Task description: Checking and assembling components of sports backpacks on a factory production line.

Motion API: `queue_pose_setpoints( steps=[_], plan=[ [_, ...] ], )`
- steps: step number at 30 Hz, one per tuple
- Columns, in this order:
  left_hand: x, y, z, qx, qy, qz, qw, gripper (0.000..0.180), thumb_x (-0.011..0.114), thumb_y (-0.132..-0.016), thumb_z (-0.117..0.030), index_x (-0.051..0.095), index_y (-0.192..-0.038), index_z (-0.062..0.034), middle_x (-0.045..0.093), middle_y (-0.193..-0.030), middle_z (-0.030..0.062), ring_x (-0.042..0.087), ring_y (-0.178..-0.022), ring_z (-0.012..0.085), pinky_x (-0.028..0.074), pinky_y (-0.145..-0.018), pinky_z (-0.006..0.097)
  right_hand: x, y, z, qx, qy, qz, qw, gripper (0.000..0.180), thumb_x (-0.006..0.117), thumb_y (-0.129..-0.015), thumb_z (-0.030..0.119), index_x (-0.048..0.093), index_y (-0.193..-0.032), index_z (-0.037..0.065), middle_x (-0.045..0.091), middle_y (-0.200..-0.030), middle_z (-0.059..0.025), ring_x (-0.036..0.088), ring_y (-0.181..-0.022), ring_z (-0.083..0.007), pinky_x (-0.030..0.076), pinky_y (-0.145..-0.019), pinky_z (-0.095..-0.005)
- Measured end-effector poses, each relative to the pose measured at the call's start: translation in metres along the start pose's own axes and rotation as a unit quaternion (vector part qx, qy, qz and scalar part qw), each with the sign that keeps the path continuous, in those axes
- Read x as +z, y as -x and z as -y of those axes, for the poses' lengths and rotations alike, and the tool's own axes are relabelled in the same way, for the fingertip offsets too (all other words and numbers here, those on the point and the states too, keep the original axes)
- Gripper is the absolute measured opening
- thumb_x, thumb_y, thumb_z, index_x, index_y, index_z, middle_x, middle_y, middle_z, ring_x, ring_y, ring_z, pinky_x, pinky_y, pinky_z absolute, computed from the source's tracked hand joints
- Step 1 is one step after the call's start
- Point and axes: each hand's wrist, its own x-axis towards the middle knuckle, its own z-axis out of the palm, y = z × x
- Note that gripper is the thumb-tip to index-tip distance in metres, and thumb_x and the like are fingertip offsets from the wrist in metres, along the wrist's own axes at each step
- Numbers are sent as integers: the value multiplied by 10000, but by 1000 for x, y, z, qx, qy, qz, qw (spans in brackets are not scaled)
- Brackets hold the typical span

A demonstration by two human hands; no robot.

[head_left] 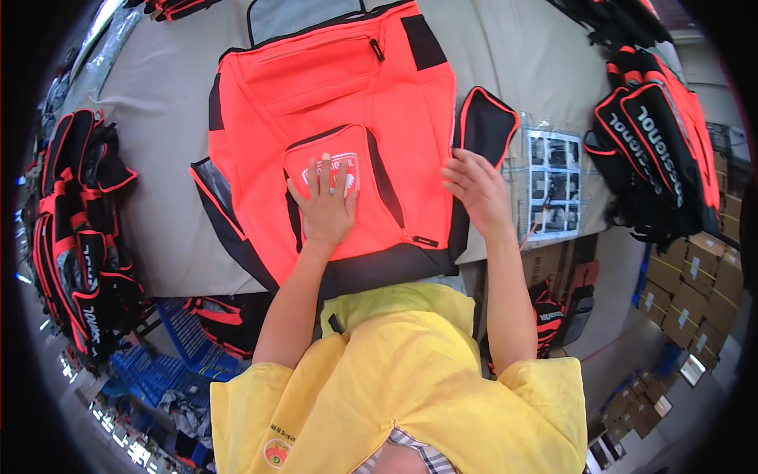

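A large bright orange-red backpack [332, 91] with black panels lies flat on the covered table before me. My left hand [328, 209] rests flat on its front pocket, fingers spread over the white printed emblem. My right hand [478, 186] is at the bag's right edge, fingers loosely bent and touching or just above the fabric; its thumb is hard to make out. A black side flap [488, 126] with orange-red piping sticks out beyond that hand. The pocket's zipper pull [425, 242] lies near the bag's lower edge.
A clear plastic sheet with a grid of dark pictures [555, 182] lies right of the bag. Finished-looking black and orange-red bags stand at the left [75, 237] and right [655, 142]. Blue plastic crates [178, 340] are below left; cardboard cartons [687, 284] are stacked at right.
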Motion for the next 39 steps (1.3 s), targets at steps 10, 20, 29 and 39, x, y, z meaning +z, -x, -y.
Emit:
queue_pose_setpoints(
  steps=[10,20,29,39],
  plan=[
    [-48,41,45,-53,390,-194,898,408,610,-1055,-220,611,-1432,-65,613,-1467,197,589,-1357,369,457,-1136,506,-83,142,-114,43,59,-196,978,319,627,-1079,330,633,-1315,116,677,-1199,-49,653,-1045,-147,587,-866,-377],
    [-71,215,145,-532,616,-170,556,573,595,-1069,-463,545,-1446,-33,652,-1348,132,603,-1240,233,475,-1009,399,-79,161,-150,-34,162,-172,971,813,490,-1034,715,393,-1607,146,533,-1466,-97,441,-1436,-276,396,-1147,-581],
    [-76,210,86,-377,761,-18,527,696,717,-981,-479,530,-1492,-46,679,-1305,65,652,-1108,175,526,-892,375,-96,145,-180,86,20,31,996,677,716,-827,741,569,-1262,243,507,-1012,13,519,-988,-197,408,-1125,-720],
    [-48,270,-10,-354,707,89,606,555,759,-959,-460,602,-1330,-79,644,-1217,56,594,-1060,204,480,-841,406,17,175,-174,133,-113,-33,984,754,808,-909,512,478,-1521,219,602,-1464,-17,581,-1329,-256,454,-1087,-604]
  ],
)
